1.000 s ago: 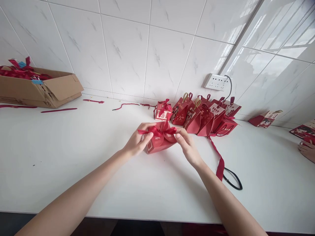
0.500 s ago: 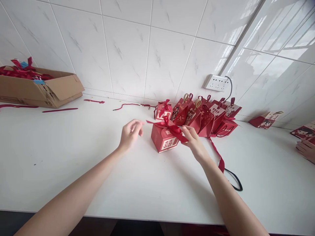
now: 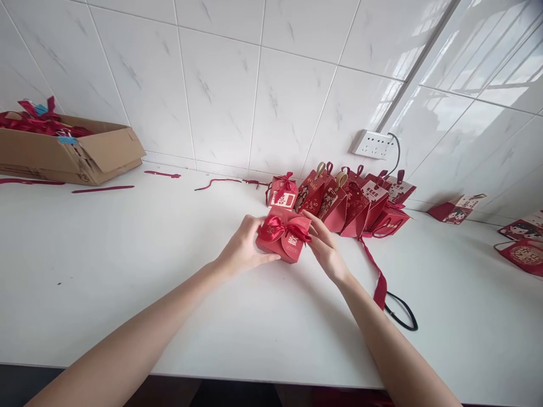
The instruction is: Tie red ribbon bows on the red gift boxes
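Note:
A small red gift box is tipped toward me, so its overlapping top flaps face the camera. Across them a red satin ribbon is tied in a bow. My left hand grips the box's left side, thumb along the front and fingers round the back. On the opposite side, my right hand holds the box with its fingers against the right edge, near the ribbon loop. Just behind stands another bow-tied box.
Several red gift boxes stand against the tiled wall. A cardboard box of red ribbons sits at the left. A loose red ribbon and a black cord loop lie right of my forearm. Other red boxes are far right.
My left hand has moved right and taken hold of the box. The box has been tipped toward me, showing its top. A person's hand at the far right has gone from view.

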Tool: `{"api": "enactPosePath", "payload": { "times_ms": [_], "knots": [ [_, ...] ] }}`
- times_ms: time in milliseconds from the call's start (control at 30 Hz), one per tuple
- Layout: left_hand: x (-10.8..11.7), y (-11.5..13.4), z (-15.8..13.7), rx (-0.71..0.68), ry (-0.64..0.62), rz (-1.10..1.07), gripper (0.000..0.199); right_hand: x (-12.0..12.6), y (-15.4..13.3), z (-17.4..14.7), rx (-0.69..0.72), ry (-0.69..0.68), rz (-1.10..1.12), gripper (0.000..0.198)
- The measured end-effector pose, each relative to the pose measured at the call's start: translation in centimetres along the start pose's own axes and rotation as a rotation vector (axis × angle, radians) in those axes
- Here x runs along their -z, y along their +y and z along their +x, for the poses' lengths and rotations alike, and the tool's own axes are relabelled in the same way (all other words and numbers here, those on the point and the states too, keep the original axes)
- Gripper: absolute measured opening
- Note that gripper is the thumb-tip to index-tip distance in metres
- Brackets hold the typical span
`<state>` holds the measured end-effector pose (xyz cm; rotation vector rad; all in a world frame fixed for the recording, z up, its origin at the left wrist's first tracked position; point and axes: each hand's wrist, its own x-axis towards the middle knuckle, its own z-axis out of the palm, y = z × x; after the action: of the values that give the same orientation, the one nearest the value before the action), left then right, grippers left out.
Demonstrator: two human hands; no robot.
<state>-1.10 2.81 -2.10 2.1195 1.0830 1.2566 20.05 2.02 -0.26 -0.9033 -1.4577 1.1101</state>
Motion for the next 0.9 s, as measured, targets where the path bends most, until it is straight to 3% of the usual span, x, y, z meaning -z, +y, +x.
{"api": "enactPosePath", "payload": {
  "times_ms": [100,200,367,567,700,900],
  "knots": [
    [0.1,0.0,-0.3,-0.038,-0.154,0.020,0.068,-0.2,0.4,0.0,-0.119,0.111,-0.094,0.045],
    [0.5,0.6,-0.5,-0.048,-0.206,-0.135,0.053,-0.5,0.4,-0.1,-0.167,0.050,-0.015,0.046],
    [1.0,2.7,-0.3,0.103,-0.055,-0.250,0.050,-1.7,-0.3,-0.7,-0.006,0.045,-0.108,0.033],
    [0.6,3.9,-0.2,0.166,0.092,-0.061,0.031,-2.4,-0.5,-1.1,0.183,0.085,-0.149,0.032],
    [0.4,3.4,-0.1,0.078,0.066,-0.037,0.026,-2.1,-1.0,-1.3,0.158,0.106,-0.170,0.028],
    [0.7,3.5,-0.2,0.081,0.018,-0.103,0.024,-1.8,-1.4,-1.2,0.037,0.116,-0.131,0.036]
  ]
}}
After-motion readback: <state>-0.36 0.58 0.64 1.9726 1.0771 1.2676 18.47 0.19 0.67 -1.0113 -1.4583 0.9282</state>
